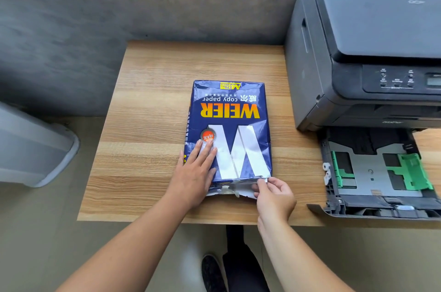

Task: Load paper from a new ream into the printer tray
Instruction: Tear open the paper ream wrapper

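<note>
A blue ream of copy paper (231,119) lies flat on the wooden table (148,110), its near end torn open with white wrapper scraps showing. My left hand (196,173) presses flat on the ream's near left corner, fingers spread. My right hand (274,193) pinches the torn wrapper flap at the near right corner. To the right stands a dark grey printer (362,36). Its paper tray (377,172) is pulled out toward me, showing green guides and no paper inside.
A grey wall runs behind the table. A pale grey bin (33,148) stands on the floor at the left. Below the table's front edge I see a dark shoe (212,270) and a trouser leg.
</note>
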### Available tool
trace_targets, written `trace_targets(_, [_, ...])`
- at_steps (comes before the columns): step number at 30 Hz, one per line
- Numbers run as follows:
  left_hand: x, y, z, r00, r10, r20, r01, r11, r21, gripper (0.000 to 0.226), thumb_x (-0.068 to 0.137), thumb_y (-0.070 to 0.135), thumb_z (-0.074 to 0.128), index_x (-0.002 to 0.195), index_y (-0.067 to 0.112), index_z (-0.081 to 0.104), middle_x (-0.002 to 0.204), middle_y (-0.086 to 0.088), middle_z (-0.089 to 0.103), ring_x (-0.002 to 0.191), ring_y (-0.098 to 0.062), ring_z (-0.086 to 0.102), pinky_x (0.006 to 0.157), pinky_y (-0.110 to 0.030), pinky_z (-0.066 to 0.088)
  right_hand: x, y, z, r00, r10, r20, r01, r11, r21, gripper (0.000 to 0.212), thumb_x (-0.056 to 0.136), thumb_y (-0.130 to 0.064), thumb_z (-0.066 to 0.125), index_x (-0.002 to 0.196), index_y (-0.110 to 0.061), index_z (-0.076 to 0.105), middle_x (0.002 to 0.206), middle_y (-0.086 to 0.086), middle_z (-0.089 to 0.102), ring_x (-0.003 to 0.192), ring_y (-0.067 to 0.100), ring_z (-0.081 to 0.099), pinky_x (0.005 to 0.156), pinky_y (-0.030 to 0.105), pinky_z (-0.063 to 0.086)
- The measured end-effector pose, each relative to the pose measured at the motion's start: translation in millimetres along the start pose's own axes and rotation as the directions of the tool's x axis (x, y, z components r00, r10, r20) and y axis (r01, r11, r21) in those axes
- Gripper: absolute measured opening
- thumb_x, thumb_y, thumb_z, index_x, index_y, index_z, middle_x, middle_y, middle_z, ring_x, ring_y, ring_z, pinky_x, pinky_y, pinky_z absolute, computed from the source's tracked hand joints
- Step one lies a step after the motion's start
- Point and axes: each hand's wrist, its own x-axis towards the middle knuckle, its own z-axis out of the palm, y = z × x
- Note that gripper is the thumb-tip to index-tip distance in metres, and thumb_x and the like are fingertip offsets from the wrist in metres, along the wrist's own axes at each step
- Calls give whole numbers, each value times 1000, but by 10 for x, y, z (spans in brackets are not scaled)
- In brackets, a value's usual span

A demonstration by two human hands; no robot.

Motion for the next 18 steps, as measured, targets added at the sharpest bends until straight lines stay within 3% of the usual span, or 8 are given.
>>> trace_targets(3, [-5,0,-23,1000,3,-6,-3,1000,-9,58,99,45,20,151,24,7,161,6,-2,146,-16,-9,116,-54,18,42,-40,-23,987,148,66,-157,976,150,22,81,6,70,99,-7,65,78,8,71,63,15,66,49,14,51])
trace_targets(8, [4,-18,-41,1000,9,9,-9,1000,-8,56,99,42,19,151,24,5,161,6,-3,146,-16,-10,116,-53,18,41,0,-237,899,230,372,-345,896,280,23,85,7,64,106,-1,64,82,9,66,65,12,59,57,15,53])
trace_targets(13, [1,-33,-40,1000,16,-9,-17,999,-40,55,100,39,25,151,24,10,161,6,2,147,-15,-6,115,-53,22,37,108,-536,843,253,474,-388,897,213,21,85,6,64,105,1,62,71,7,68,61,12,62,56,15,55])
trace_targets(16, [4,-41,-17,1000,11,-19,-12,1000,-28,55,100,40,22,151,24,9,161,6,1,146,-15,-8,116,-52,21,37,154,-653,826,255,503,-377,912,158,18,84,3,65,102,2,64,75,11,69,63,14,62,56,16,56])
trace_targets(18, [2,-34,0,999,6,-31,-7,1000,-21,54,100,40,20,151,23,10,161,5,2,147,-16,-7,115,-52,22,68,158,-645,835,218,504,-313,944,110,21,87,0,63,107,6,63,84,13,71,73,19,66,65,21,59])
